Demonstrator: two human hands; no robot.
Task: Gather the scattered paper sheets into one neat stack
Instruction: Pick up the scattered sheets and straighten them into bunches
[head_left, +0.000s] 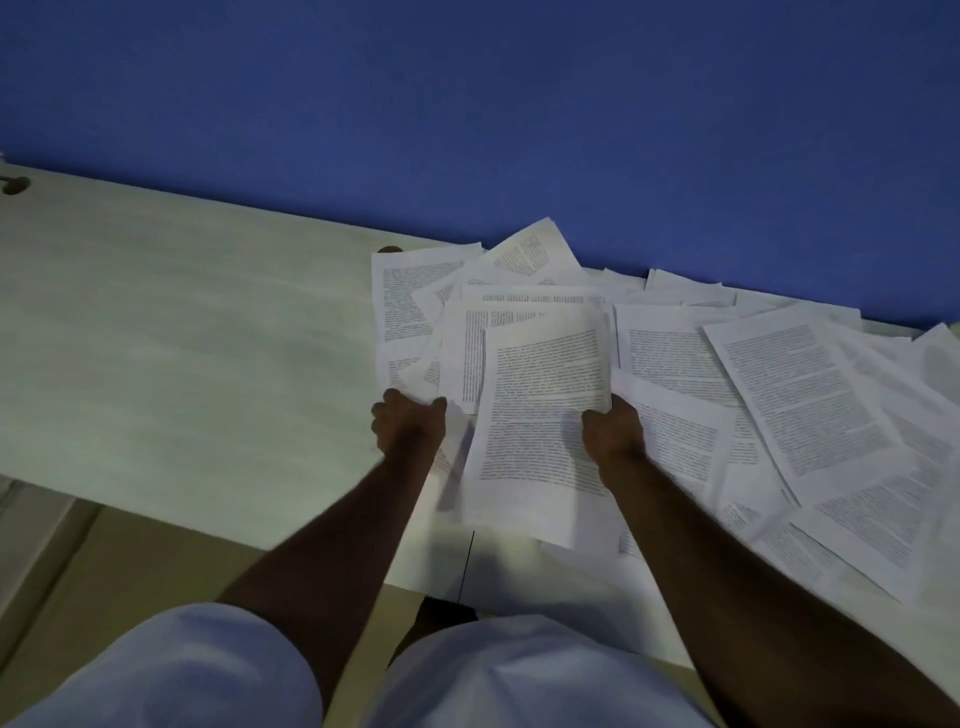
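With the left hand (410, 423) and right hand (613, 428) each in a closed grip on a side of the held sheets (545, 410) at frame centre, edges are best squared before loose sheets (810, 395) at right are added.

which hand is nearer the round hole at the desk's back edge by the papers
Left. The left hand sits almost directly in front of the hole; the right hand is farther right, gripping the printed sheet.
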